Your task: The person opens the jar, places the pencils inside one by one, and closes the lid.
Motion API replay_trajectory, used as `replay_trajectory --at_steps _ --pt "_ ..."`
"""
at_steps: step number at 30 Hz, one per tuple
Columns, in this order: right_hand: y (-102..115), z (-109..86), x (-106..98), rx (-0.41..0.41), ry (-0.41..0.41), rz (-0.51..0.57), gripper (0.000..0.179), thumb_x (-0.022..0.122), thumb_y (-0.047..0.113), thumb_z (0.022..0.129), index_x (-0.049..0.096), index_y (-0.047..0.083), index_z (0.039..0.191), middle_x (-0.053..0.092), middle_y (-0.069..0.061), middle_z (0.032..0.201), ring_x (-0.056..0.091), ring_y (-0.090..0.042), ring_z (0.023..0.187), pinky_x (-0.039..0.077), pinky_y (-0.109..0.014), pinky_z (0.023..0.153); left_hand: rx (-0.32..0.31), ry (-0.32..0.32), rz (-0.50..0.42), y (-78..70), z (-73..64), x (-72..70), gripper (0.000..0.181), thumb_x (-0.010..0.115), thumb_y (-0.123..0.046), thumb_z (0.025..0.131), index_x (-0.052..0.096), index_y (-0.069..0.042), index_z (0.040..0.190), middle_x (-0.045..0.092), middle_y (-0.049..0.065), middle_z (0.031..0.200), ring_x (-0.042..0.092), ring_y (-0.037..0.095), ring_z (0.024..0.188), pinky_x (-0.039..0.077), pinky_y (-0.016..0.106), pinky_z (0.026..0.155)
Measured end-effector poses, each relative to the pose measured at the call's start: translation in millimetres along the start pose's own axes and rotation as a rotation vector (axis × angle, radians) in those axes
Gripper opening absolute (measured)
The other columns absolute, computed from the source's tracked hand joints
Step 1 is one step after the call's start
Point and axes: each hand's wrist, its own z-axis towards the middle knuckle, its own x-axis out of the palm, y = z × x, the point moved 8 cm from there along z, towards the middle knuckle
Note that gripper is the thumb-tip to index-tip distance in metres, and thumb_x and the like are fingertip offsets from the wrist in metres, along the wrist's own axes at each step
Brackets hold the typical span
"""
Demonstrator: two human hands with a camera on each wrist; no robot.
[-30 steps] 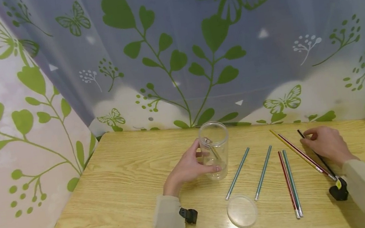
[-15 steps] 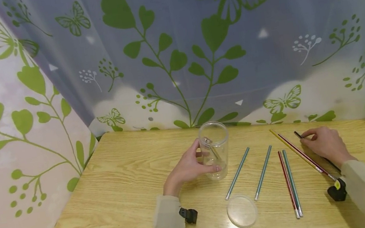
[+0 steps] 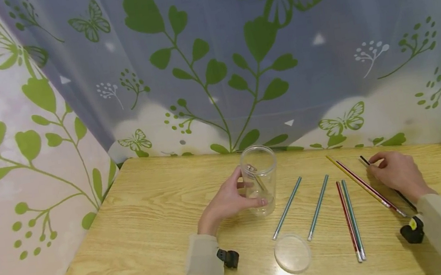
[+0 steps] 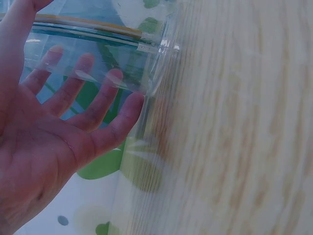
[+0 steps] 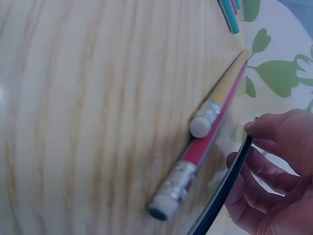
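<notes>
My left hand [image 3: 229, 199] grips an upright clear plastic jar [image 3: 268, 180], thumb in front and fingers behind. Through the jar's wall in the left wrist view a few pencils [image 4: 93, 30] show inside, leaning. On the right, my right hand [image 3: 397, 174] pinches a black pencil [image 5: 220, 198] between thumb and fingers, its length slanting under the hand. Just left of it a yellow pencil [image 5: 225, 88] and a red pencil [image 5: 198, 149] lie side by side, their white eraser ends toward the near side.
Two blue-teal pencils [image 3: 287, 208] lie apart right of the jar. Farther right, a red pencil [image 3: 347, 220] and a green pencil [image 3: 354, 219] lie together. A round clear lid [image 3: 292, 253] rests nearer the front. A patterned curtain [image 3: 210, 125] hangs behind the wooden table [image 3: 142, 242].
The black pencil has shifted in my right hand, its near end swinging right, away from the red pencil. The right hand moved slightly left, then back right. My left hand and the jar stayed put.
</notes>
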Motion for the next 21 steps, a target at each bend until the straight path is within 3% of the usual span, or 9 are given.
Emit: replay_trajectory --at_steps 4,11,21 --pt "3 -2.0 -4 -0.001 -0.013 0.012 0.031 0.064 0.019 0.095 0.067 -0.008 0.112 0.071 -0.026 0.092 0.062 -0.027 0.071 0.042 -0.029 0.054 0.0 -0.007 0.003 -0.9 0.4 -0.4 0.089 0.09 -0.028 0.078 0.04 -0.034 0.152 0.054 0.0 0.147 0.054 0.028 0.135 0.057 0.042 0.095" --pt "11 -6.8 -11 -0.01 0.002 0.033 0.031 0.066 0.019 0.097 0.065 -0.007 0.115 0.07 -0.029 0.099 0.066 -0.035 0.079 0.048 -0.033 0.055 -0.008 -0.006 -0.01 -0.8 -0.4 0.0 0.089 0.09 -0.029 0.079 0.039 -0.044 0.15 0.052 0.0 0.148 0.054 0.027 0.135 0.057 0.041 0.094" --pt "36 -18.3 -26 -0.089 -0.069 0.033 0.033 0.068 0.013 0.095 0.062 -0.006 0.122 0.071 -0.025 0.092 0.054 -0.018 0.06 0.038 -0.029 0.051 -0.002 -0.016 0.0 -1.0 -0.9 -0.4 0.089 0.092 -0.03 0.077 0.041 -0.046 0.148 0.053 -0.002 0.147 0.054 0.026 0.134 0.056 0.042 0.095"
